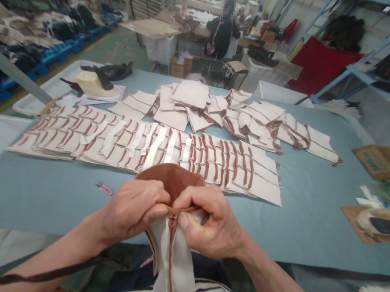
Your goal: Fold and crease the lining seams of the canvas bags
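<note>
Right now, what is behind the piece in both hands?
Behind the piece lie panels, with white strips on some. The piece's brown top covers part of the nearest panels; that part cannot be seen.

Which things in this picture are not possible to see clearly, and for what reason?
In the head view:
Cream-and-brown piece: lower end cut off by the bottom edge.
Left hand: palm hidden by the hand's own back.
Cardboard box: print too blurred to read.
Far person: hands too small and blurred to make out.
</note>
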The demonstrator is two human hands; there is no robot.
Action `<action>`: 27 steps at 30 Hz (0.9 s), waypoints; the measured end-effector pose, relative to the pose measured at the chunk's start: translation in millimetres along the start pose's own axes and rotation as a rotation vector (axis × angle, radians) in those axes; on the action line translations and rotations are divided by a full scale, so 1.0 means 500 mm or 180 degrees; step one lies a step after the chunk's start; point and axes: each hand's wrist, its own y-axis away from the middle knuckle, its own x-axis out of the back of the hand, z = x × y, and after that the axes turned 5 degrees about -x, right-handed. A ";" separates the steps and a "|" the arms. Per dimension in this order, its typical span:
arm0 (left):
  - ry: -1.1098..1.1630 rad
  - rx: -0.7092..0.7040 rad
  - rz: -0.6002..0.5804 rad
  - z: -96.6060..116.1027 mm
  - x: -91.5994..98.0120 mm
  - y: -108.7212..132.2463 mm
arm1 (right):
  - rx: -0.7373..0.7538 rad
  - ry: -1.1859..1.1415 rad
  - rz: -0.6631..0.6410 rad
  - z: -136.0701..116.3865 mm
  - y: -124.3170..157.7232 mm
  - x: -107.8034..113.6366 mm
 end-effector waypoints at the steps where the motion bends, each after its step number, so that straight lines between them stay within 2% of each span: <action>1: 0.0093 0.0039 -0.0006 -0.002 -0.003 0.003 | -0.0118 -0.0024 -0.0028 0.003 0.001 -0.002; 3: 0.0183 0.0100 -0.0104 -0.005 -0.002 0.006 | -0.0314 0.0067 -0.0099 0.008 0.001 -0.003; 5: 0.0249 0.0226 -0.0305 -0.005 0.009 0.002 | -0.0307 0.0290 -0.0104 0.012 -0.001 0.001; 11: 0.0681 0.0801 -0.0974 0.022 0.065 -0.027 | 0.0833 0.1093 -0.0146 0.003 -0.014 0.024; 14: 0.0483 0.0813 -0.1175 0.042 0.084 -0.043 | 0.1103 0.1540 -0.0372 -0.020 -0.024 0.043; 17: 0.0166 0.0610 -0.1012 0.062 0.086 -0.058 | 0.1175 0.1706 -0.0512 -0.039 -0.029 0.058; 20: 0.0245 0.0617 -0.0675 0.079 0.069 -0.063 | 0.1046 0.1259 -0.0508 -0.037 -0.025 0.057; 22: 0.0690 0.0825 -0.0382 0.083 0.050 -0.061 | 0.0770 0.0551 -0.0577 -0.024 -0.019 0.047; 24: 0.1314 0.1120 -0.0128 0.082 0.029 -0.056 | 0.0294 -0.0222 -0.0717 -0.008 -0.014 0.035; 27: 0.2049 0.1505 0.0036 0.076 0.006 -0.049 | -0.0349 -0.0850 -0.0920 0.007 -0.011 0.023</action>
